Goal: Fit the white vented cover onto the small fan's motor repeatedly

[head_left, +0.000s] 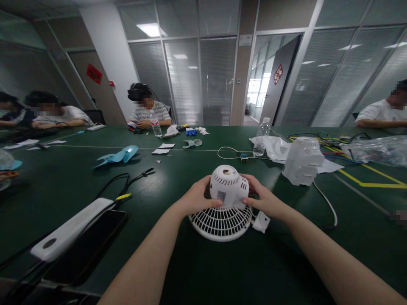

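The left hand (193, 199) and right hand (265, 199) are wrapping curled fingers around a small white fan (226, 199); its sticker (221, 196) is too tiny to read.

white fan (227, 199), green table (178, 169), blue blades (119, 156)

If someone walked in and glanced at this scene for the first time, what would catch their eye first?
Most likely the white fan housing at the centre of the green table, clasped by the left hand and the right hand above its round grille. Next, the blue fan blade lying far left, and a second white fan body to the right.
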`<move>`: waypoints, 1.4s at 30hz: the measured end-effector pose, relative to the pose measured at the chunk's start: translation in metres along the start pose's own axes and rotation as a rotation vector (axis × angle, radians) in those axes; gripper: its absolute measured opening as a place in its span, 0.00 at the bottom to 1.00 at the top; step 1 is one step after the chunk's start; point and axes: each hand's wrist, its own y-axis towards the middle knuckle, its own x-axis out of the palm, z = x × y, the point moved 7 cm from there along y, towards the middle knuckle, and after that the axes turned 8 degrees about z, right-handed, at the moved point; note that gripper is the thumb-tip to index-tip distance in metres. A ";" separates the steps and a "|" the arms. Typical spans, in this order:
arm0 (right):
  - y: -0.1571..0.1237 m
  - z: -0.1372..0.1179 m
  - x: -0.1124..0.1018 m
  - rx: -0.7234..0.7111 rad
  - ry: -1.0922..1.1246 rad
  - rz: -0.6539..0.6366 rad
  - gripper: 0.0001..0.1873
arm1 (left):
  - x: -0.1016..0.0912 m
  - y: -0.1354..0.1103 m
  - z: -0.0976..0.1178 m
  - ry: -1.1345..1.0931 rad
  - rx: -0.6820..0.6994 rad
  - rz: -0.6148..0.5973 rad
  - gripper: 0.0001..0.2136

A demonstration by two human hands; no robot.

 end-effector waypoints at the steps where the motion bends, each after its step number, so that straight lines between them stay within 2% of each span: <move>1: 0.000 -0.001 0.000 -0.002 -0.018 0.010 0.40 | 0.000 0.000 0.000 -0.014 0.000 -0.004 0.37; 14: 0.001 0.000 -0.001 -0.067 -0.145 0.064 0.40 | -0.004 -0.002 0.007 0.020 -0.023 0.014 0.34; 20: 0.001 -0.001 -0.003 -0.063 -0.218 0.082 0.38 | -0.002 -0.001 0.002 0.023 -0.023 0.012 0.34; 25: 0.000 -0.004 -0.003 -0.070 -0.174 0.063 0.37 | 0.001 0.000 -0.002 0.036 0.001 -0.004 0.35; 33: 0.000 -0.004 -0.002 -0.040 -0.152 0.060 0.38 | 0.002 -0.001 0.002 0.088 0.035 0.000 0.34; 42: -0.001 -0.001 -0.001 -0.016 -0.174 0.058 0.40 | 0.000 -0.001 0.003 0.040 -0.028 0.038 0.33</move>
